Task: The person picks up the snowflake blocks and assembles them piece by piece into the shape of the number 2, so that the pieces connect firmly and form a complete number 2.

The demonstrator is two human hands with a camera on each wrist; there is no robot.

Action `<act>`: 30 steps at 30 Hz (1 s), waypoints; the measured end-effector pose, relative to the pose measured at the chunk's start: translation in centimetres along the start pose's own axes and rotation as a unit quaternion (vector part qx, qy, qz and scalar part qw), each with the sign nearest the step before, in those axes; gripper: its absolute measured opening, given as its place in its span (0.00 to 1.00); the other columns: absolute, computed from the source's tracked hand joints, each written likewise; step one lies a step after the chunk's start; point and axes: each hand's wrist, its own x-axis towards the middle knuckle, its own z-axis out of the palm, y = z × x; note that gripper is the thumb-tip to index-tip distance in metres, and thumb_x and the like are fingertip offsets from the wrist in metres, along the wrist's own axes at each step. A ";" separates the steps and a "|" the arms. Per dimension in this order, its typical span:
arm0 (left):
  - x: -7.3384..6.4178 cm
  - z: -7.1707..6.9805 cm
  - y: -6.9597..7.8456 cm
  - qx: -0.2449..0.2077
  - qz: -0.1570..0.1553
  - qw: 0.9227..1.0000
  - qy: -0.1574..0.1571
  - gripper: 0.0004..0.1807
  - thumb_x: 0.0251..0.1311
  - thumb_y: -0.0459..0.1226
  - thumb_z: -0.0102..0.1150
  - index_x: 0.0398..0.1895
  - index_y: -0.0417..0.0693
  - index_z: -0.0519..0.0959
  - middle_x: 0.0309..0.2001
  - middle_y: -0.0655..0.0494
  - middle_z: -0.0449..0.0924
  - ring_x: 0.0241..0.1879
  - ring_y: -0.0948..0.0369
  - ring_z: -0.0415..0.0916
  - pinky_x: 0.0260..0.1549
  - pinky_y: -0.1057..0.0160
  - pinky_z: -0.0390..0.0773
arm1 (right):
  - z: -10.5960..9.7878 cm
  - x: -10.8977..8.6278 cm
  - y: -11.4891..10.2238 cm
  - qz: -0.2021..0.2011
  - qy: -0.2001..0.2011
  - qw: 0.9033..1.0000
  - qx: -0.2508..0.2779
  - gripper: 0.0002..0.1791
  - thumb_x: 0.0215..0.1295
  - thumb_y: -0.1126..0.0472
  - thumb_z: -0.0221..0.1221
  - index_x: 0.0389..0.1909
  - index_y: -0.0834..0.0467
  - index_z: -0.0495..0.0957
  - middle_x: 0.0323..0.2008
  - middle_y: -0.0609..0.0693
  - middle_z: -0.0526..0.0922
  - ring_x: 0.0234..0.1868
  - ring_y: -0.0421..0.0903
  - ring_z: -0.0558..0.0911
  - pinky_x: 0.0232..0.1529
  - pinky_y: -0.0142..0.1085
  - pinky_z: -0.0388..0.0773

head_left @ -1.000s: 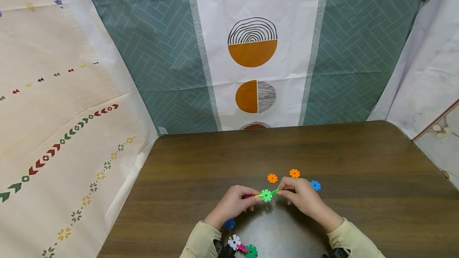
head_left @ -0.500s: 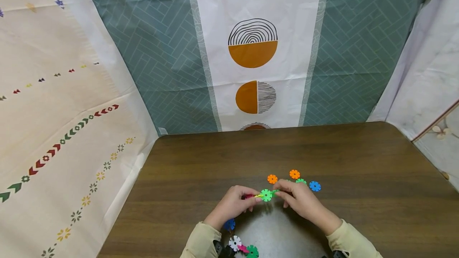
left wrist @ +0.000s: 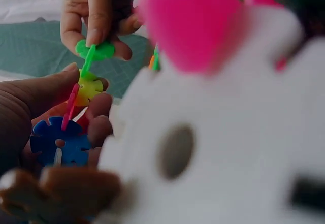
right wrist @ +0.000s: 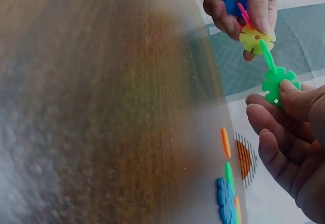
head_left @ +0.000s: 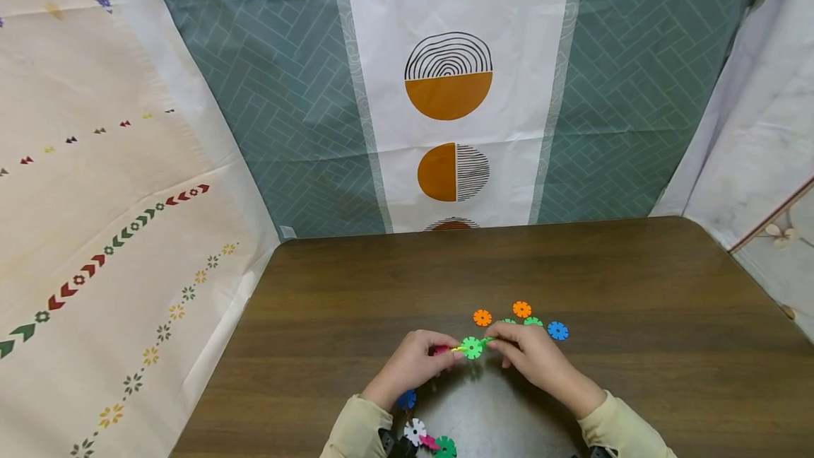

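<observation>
A chain of notched plastic snowflake discs runs between both hands over the table. My left hand [head_left: 416,362] pinches the yellow disc [right wrist: 249,38] between thumb and fingers, with a pink disc [left wrist: 71,107] and a blue disc [left wrist: 46,141] behind it. Slotted edge-on into the yellow one is a light green disc [head_left: 472,347]. At the chain's end, my right hand [head_left: 533,353] grips another green disc [right wrist: 273,86] with thumb and fingertips. The chain hangs back past the left wrist, where a white disc [head_left: 415,432], a pink disc [head_left: 429,442] and a dark green disc [head_left: 446,447] show.
Beyond the hands lie loose discs on the wooden table [head_left: 668,316]: an orange disc [head_left: 482,317], another orange disc [head_left: 522,309], a green disc [head_left: 533,321] and a blue disc [head_left: 557,331]. Patterned cloth [head_left: 305,90] hangs behind the table's far edge.
My right hand has shifted slightly left and down, closer to the light green disc, uncovering loose green discs behind it. The left hand keeps its place.
</observation>
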 end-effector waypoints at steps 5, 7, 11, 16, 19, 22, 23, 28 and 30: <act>-0.1 0.1 0.3 0.030 0.018 0.999 0.018 0.06 0.61 0.41 0.66 0.36 0.50 0.87 0.20 0.52 0.80 0.14 0.70 0.69 0.16 0.69 0.73 | 0.1 0.0 -0.1 0.000 0.011 1.000 -0.013 0.06 0.66 0.63 0.61 0.37 0.47 0.80 0.26 0.45 0.82 0.19 0.37 0.77 0.24 0.31 0.76; -0.1 0.1 0.3 0.035 0.021 0.999 0.022 0.06 0.61 0.41 0.65 0.36 0.50 0.87 0.19 0.53 0.80 0.14 0.70 0.69 0.16 0.69 0.73 | 0.1 0.0 -0.1 -0.003 0.017 1.000 -0.022 0.06 0.65 0.63 0.62 0.36 0.47 0.81 0.26 0.45 0.82 0.19 0.37 0.76 0.24 0.30 0.76; -0.1 0.2 0.4 0.039 0.023 0.999 0.027 0.06 0.62 0.40 0.65 0.35 0.47 0.87 0.20 0.54 0.81 0.15 0.71 0.69 0.16 0.69 0.73 | 0.3 0.2 -0.3 -0.020 0.033 0.998 -0.051 0.07 0.62 0.64 0.64 0.33 0.47 0.82 0.25 0.43 0.82 0.18 0.33 0.73 0.22 0.29 0.74; -0.1 0.2 0.5 0.035 0.018 0.999 0.032 0.06 0.61 0.38 0.65 0.34 0.46 0.87 0.21 0.54 0.82 0.14 0.71 0.69 0.16 0.70 0.73 | 0.5 0.3 -0.3 -0.065 0.058 0.991 -0.104 0.08 0.58 0.66 0.67 0.31 0.48 0.81 0.24 0.41 0.81 0.18 0.28 0.68 0.21 0.26 0.71; -0.1 0.3 0.5 0.031 0.013 0.999 0.033 0.05 0.61 0.38 0.65 0.33 0.47 0.88 0.21 0.54 0.82 0.13 0.70 0.70 0.15 0.70 0.73 | 0.7 0.4 -0.3 -0.088 0.068 0.986 -0.124 0.10 0.56 0.66 0.68 0.30 0.48 0.80 0.23 0.40 0.80 0.19 0.27 0.66 0.22 0.25 0.69; -0.1 0.3 0.2 0.023 0.011 0.999 0.028 0.05 0.61 0.38 0.66 0.33 0.47 0.88 0.21 0.53 0.82 0.13 0.68 0.70 0.15 0.70 0.72 | 0.9 0.4 -0.3 -0.088 0.063 0.987 -0.115 0.10 0.57 0.66 0.67 0.29 0.48 0.79 0.18 0.38 0.76 0.16 0.25 0.65 0.20 0.25 0.69; -0.1 0.3 0.1 0.018 0.010 0.999 0.026 0.05 0.61 0.38 0.66 0.33 0.47 0.88 0.21 0.52 0.82 0.13 0.67 0.70 0.14 0.70 0.72 | 0.9 0.4 -0.3 -0.084 0.058 0.989 -0.108 0.09 0.58 0.66 0.66 0.29 0.48 0.79 0.17 0.37 0.74 0.15 0.25 0.65 0.20 0.24 0.69; -0.2 0.2 -0.4 -0.002 0.009 1.000 0.014 0.07 0.62 0.39 0.64 0.32 0.46 0.87 0.22 0.52 0.82 0.13 0.66 0.69 0.14 0.70 0.71 | 1.1 0.3 -0.2 -0.071 0.043 0.993 -0.084 0.08 0.61 0.65 0.64 0.29 0.48 0.79 0.13 0.32 0.66 0.12 0.23 0.65 0.19 0.25 0.69; -0.2 0.2 -0.5 -0.011 0.006 1.000 0.010 0.07 0.63 0.39 0.64 0.32 0.45 0.87 0.23 0.52 0.83 0.13 0.66 0.68 0.14 0.70 0.71 | 1.2 0.2 -0.2 -0.070 0.040 0.994 -0.080 0.08 0.62 0.65 0.64 0.29 0.48 0.79 0.13 0.31 0.66 0.13 0.23 0.65 0.20 0.25 0.70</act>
